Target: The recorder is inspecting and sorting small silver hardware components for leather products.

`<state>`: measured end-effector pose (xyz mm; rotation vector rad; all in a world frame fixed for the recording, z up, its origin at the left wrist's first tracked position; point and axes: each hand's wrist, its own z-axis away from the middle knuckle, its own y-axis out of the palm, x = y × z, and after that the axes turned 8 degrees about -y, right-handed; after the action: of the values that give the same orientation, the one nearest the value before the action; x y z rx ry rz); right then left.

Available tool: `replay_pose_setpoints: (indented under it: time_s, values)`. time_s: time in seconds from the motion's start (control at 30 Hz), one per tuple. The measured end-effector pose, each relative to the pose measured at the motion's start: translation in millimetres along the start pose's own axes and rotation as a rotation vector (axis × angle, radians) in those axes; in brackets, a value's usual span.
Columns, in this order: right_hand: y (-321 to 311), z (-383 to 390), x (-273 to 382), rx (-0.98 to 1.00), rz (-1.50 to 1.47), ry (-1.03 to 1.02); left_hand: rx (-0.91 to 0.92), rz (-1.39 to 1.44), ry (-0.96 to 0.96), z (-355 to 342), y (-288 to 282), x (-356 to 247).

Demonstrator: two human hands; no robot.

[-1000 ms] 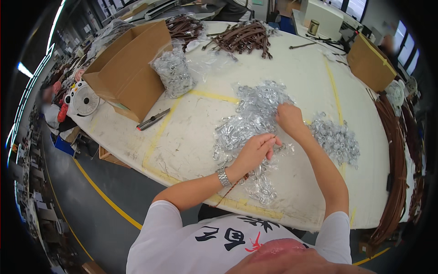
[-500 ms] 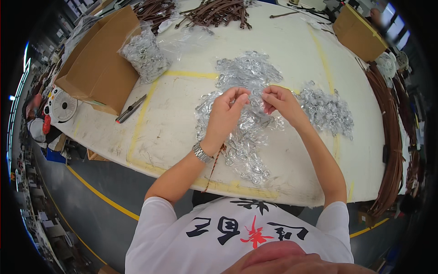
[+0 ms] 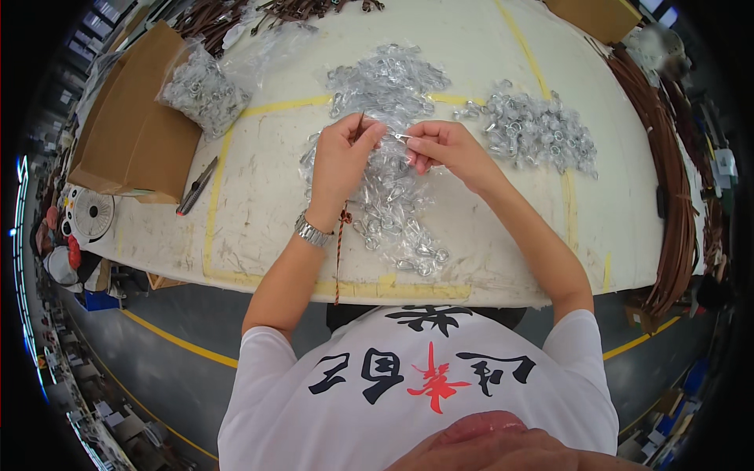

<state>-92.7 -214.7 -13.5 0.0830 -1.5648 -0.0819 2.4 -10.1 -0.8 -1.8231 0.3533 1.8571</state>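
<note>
Over a pile of small silver metal hooks in clear plastic wrapping (image 3: 393,177), both of my hands are raised close together. My right hand (image 3: 452,153) pinches a small silver metal hook (image 3: 400,136), whose end points toward my left fingertips. My left hand (image 3: 341,161) is closed in a pinch, and a thin dark pointed piece (image 3: 362,119) sticks up from its fingers; its kind is too small to tell. On my left wrist is a metal watch (image 3: 312,229). A twisted brown cord (image 3: 339,255) hangs beside it toward the table's front edge.
To the right lies a second heap of silver ringed fittings (image 3: 538,129). A cardboard box (image 3: 137,118), a clear bag of fittings (image 3: 206,93) and a utility knife (image 3: 197,186) are at left. Brown straps lie (image 3: 667,196) along the right edge; a small fan (image 3: 93,212) stands far left.
The whole view has shifted, so the table's things sit higher and further left. The silver hook now shows between my fingertips, and the dark point shows above my left hand.
</note>
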Motion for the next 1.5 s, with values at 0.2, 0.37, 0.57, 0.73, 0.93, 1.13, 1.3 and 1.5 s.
replay_pose_setpoints:
  time_s: [0.2, 0.37, 0.57, 0.73, 0.93, 1.13, 1.3, 1.5]
  values:
    - [18.7, 6.2, 14.7, -0.050, 0.169, -0.054, -0.039, -0.048, 0.118, 5.8, 4.5, -2.8]
    - [11.3, 24.1, 24.3, 0.091, 0.152, -0.004, 0.118, -0.064, 0.054, 12.6, 4.1, -8.7]
    - [8.0, 49.9, 12.3, 0.161, 0.037, 0.062, 0.184, -0.111, 0.168, 30.2, 20.7, -17.2]
    - [7.9, 61.9, 6.3, 0.182, -0.143, 0.140, 0.062, -0.337, 0.385, 37.0, 29.9, -7.8]
    - [3.2, 60.8, 14.1, 0.112, -0.098, 0.046, 0.060, -0.115, 0.110, 38.4, 29.4, -12.6]
    - [1.8, 57.5, 9.0, 0.048, -0.092, 0.002, 0.129, 0.174, -0.079, 24.1, 26.8, -13.7]
    - [3.5, 59.4, 0.2, 0.005, -0.026, -0.006, 0.196, 0.004, 0.110, 22.0, 32.5, 0.9]
    - [7.6, 58.8, -2.7, 0.121, -0.076, 0.067, 0.124, -0.343, 0.194, 31.2, 34.2, -2.9]
